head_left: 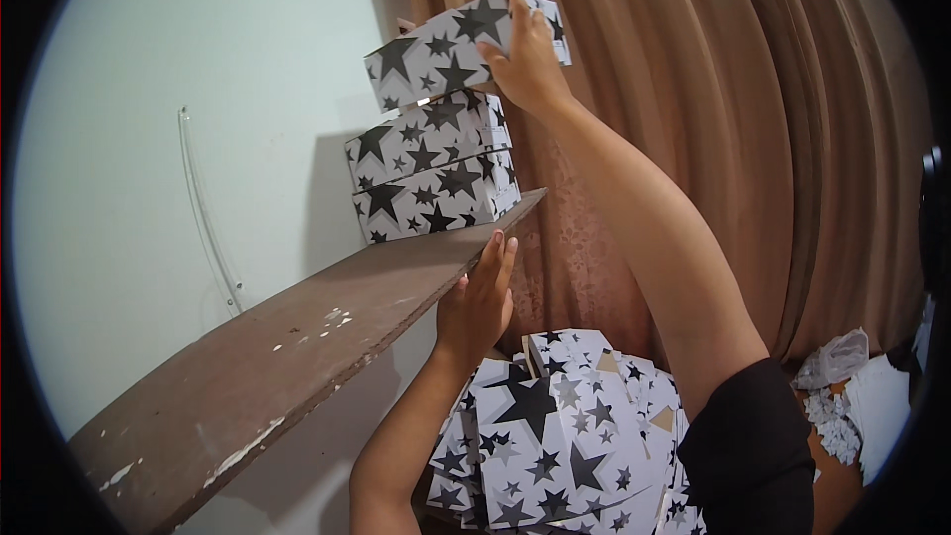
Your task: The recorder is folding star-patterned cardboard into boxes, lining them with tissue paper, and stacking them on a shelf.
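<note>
High up, my right hand (530,59) grips the right end of a white box with black and grey stars (426,52). That box is tilted, its left end lower, over a stack of two matching boxes, an upper box (421,147) and a lower box (426,203). A small bright gap shows between the held box and the stack. The stack stands on the far end of a brown wooden shelf (287,347). My left hand (480,297) is at the shelf's front edge, fingers stretched upward and nothing visible in it.
Below the shelf lies a pile of star-patterned cardboard pieces (565,426). A brown curtain (792,159) hangs behind, beside a pale wall (198,30) with a thin clear strip (203,208). A plastic bag (832,359) and white scraps (834,426) lie at the lower right.
</note>
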The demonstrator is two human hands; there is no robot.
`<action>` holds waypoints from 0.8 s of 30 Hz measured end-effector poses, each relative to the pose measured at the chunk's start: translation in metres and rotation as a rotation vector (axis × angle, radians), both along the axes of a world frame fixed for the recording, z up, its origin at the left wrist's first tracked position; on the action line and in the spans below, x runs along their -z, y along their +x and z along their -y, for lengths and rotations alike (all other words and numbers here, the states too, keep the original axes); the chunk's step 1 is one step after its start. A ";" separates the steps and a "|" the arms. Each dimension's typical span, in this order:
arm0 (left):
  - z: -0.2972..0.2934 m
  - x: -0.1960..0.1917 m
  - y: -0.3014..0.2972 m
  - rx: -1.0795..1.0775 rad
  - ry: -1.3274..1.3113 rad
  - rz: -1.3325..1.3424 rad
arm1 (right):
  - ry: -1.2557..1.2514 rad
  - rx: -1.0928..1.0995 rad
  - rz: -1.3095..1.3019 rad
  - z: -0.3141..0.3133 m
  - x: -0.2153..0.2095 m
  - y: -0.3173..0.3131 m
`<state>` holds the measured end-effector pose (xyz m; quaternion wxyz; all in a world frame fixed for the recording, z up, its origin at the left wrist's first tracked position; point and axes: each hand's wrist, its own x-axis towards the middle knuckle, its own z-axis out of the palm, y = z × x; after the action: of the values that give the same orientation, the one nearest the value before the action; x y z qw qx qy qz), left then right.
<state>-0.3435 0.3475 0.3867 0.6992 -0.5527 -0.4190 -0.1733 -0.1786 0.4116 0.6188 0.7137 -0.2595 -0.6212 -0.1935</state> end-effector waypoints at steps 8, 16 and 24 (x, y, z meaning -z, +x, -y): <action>-0.002 -0.002 -0.003 0.049 0.006 -0.016 | -0.004 -0.089 -0.248 0.003 -0.004 -0.007; -0.006 -0.006 -0.003 0.091 -0.091 -0.056 | -0.267 -0.074 -0.088 -0.034 0.014 -0.017; 0.001 -0.007 -0.009 0.050 -0.062 -0.119 | -0.459 -0.071 0.150 -0.040 0.018 -0.052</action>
<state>-0.3524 0.3468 0.3933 0.7010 -0.5936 -0.3679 -0.1444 -0.2302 0.4514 0.6007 0.5942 -0.3778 -0.7089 -0.0411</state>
